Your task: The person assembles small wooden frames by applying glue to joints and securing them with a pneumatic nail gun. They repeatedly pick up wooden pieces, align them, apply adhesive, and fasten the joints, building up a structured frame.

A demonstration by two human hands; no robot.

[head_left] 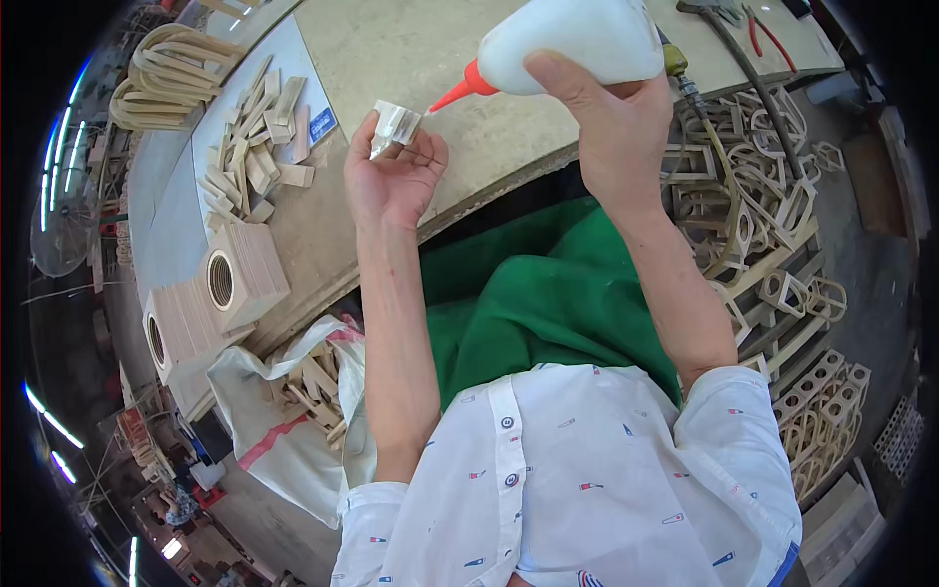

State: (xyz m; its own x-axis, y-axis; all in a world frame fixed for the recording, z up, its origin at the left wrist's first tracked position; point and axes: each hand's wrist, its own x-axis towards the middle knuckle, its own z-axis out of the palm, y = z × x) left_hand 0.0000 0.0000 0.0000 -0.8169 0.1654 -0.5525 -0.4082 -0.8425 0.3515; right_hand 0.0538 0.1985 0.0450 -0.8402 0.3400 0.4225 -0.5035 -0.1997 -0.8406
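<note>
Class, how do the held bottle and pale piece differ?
The bottle is larger than the pale piece. The bottle is rounded with a red nozzle; the pale piece is angular. The right hand grips the bottle, the left hand the pale piece. Both look whitish.

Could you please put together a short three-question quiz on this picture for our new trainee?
1. Which hand holds the white bottle?
2. True or false: the tip of the red nozzle points toward the small pale block.
3. What can be seen inside the open white sack?
A) metal tools
B) wooden pieces
C) folded cloths

Key:
1. The right hand.
2. True; the left hand holds the small pale block.
3. B
</note>
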